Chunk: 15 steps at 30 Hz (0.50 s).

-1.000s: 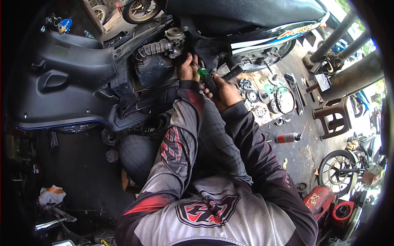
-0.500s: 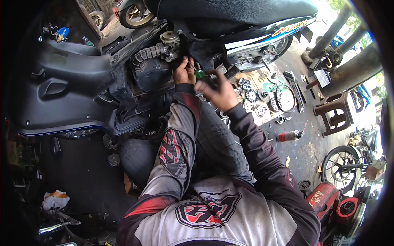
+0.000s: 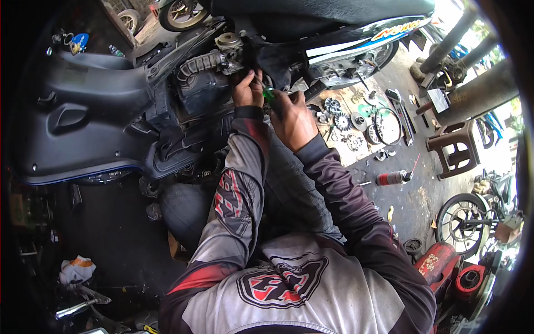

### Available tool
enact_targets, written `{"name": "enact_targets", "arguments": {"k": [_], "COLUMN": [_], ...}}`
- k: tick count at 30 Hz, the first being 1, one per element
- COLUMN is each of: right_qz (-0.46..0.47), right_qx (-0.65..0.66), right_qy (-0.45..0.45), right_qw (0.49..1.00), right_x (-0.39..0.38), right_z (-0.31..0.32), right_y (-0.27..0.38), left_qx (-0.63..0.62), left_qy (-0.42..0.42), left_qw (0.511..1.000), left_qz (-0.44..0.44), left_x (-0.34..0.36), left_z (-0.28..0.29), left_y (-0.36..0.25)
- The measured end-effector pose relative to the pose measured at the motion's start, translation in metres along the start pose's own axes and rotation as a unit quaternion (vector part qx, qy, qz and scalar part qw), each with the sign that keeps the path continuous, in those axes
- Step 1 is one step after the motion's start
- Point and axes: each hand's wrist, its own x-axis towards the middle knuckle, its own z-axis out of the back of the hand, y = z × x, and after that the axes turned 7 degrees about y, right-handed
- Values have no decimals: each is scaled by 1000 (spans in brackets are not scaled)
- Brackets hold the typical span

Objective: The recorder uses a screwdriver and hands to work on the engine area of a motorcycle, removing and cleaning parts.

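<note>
My right hand is closed around a screwdriver with a green and black handle. Its shaft points up and left, toward the underside of a scooter's carburetor. My left hand is just below the carburetor, thumb and fingers bent together beside the screwdriver's shaft. What its fingertips hold is too small and dark to make out. A ribbed black intake hose runs from the carburetor to the black air box, left of my left hand. The screwdriver's tip is hidden among dark parts.
The scooter's black seat and its leg shield flank the opened middle. At right, several round transmission parts and a black belt lie on a board. Beyond are a spray can, brown stool and red compressor.
My right hand has turned and its blurred, raised fingers have settled around the screwdriver's handle. The left hand stays beneath the carburetor, with only a slight shift of its fingers.
</note>
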Motion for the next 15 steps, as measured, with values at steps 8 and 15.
{"name": "enact_targets", "arguments": {"k": [8, 15], "right_qz": [-78, -246], "right_qx": [68, 364], "right_qy": [92, 36], "right_qw": [990, 898], "right_x": [-5, 6], "right_z": [6, 11], "right_y": [21, 13], "left_qx": [-15, -23], "left_qy": [13, 39], "left_qw": [1000, 999], "left_qz": [-9, -27], "left_x": [11, 11], "left_z": [15, 11], "left_y": [3, 16]}}
